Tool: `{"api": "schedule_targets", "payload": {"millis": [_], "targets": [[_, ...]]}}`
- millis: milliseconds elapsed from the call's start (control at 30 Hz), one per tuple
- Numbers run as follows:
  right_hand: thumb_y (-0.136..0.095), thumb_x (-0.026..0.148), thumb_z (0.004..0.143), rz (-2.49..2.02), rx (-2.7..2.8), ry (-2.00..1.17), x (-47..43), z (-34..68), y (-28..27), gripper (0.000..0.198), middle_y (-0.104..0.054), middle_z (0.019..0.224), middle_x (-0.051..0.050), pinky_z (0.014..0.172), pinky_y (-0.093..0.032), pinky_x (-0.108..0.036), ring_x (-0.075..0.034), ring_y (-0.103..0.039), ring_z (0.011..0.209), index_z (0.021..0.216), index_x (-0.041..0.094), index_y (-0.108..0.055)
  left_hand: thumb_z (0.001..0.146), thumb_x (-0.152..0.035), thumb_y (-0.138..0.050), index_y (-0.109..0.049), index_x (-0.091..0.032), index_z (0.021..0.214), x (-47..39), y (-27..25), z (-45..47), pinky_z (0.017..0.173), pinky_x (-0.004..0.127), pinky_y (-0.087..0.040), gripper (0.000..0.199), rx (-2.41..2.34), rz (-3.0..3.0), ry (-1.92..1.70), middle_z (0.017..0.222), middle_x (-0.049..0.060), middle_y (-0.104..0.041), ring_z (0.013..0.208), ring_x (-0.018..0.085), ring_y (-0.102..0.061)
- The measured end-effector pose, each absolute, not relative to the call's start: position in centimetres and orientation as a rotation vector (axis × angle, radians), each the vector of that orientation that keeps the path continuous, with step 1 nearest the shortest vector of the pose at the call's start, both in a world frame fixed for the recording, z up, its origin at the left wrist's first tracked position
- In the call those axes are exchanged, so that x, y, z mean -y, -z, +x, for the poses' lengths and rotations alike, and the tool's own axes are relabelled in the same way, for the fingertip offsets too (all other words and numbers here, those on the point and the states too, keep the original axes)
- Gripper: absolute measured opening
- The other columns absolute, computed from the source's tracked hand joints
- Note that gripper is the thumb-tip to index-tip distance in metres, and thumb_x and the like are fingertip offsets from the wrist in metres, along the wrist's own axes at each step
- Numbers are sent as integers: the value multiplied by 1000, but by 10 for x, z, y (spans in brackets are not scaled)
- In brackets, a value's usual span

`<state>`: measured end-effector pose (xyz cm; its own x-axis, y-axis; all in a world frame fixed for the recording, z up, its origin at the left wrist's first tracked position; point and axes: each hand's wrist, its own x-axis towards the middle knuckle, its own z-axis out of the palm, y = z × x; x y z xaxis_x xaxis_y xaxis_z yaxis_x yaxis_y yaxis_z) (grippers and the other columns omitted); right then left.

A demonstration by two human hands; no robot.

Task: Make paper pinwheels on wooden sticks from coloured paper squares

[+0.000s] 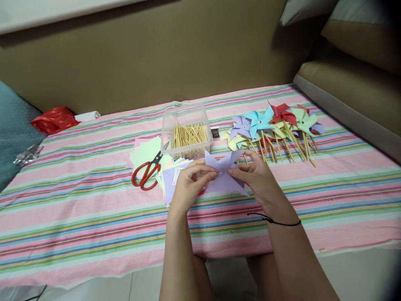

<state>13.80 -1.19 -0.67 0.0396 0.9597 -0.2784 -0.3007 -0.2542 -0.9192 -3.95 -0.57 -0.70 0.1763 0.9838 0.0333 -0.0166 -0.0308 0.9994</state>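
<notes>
A sheet of purple paper (224, 184), cut in from its corners, is held up between my two hands above the cloth. My left hand (191, 182) pinches it near the middle from the left. From the right, my right hand (255, 175) grips it, thumb in front by the centre and fingers behind. Its points spread upward and outward. Just left of my left hand lie red-handled scissors (146, 174) and a stack of coloured paper sheets (169, 184), with pale green sheets (144, 154) behind.
A clear plastic box (187, 149) of wooden sticks (189, 136) stands beyond my hands, beside a small dark packet (215, 133). Several finished paper pinwheels (260, 121) lie at right. A red plastic bag (55, 120) and a clear packet (28, 154) lie far left on the striped cloth (94, 200).
</notes>
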Motion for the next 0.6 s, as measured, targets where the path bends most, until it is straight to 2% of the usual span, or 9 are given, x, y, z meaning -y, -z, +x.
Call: {"api": "schedule_targets", "payload": {"millis": [67, 200, 367, 500, 600], "targets": [[-86, 30, 53, -1221, 780, -1445, 12, 137, 9, 70, -70, 67, 3, 57, -50, -29, -17, -66, 60, 112, 24, -49, 70, -27, -78, -76, -20, 73, 5, 7, -35, 53, 23, -45, 8, -1106, 1318, -1134, 80, 5, -66, 62, 12, -57], [-86, 32, 55, -1221, 791, -1403, 11, 135, 16, 73, -71, 71, 2, 62, -53, -33, -21, -69, 67, 116, 25, -47, 68, -25, -80, -75, -20, 70, 5, 7, -29, 50, 22, -41, 7, -1129, 1340, -1197, 75, 4, -65, 58, 10, -54], [-86, 31, 58, -1197, 810, -1410, 11, 134, 19, 70, -73, 70, 1, 55, -50, -27, -18, -66, 59, 116, 25, -45, 66, -25, -81, -72, -18, 69, 4, 10, -27, 44, 22, -29, 11, -1145, 1361, -1248, 64, -1, -56, 46, 5, -41], [-85, 30, 61, -1170, 813, -1405, 11, 133, 19, 70, -74, 72, 0, 52, -50, -26, -17, -66, 58, 117, 26, -44, 67, -26, -80, -71, -17, 69, 4, 12, -23, 44, 22, -22, 14, -1172, 1350, -1242, 48, -5, -43, 43, 5, -33], [-85, 29, 61, -1165, 817, -1390, 11, 133, 20, 68, -75, 73, 0, 52, -51, -25, -16, -66, 58, 116, 26, -45, 68, -28, -79, -70, -16, 69, 5, 12, -21, 44, 23, -19, 14, -1190, 1328, -1226, 43, -7, -35, 43, 5, -28]]}}
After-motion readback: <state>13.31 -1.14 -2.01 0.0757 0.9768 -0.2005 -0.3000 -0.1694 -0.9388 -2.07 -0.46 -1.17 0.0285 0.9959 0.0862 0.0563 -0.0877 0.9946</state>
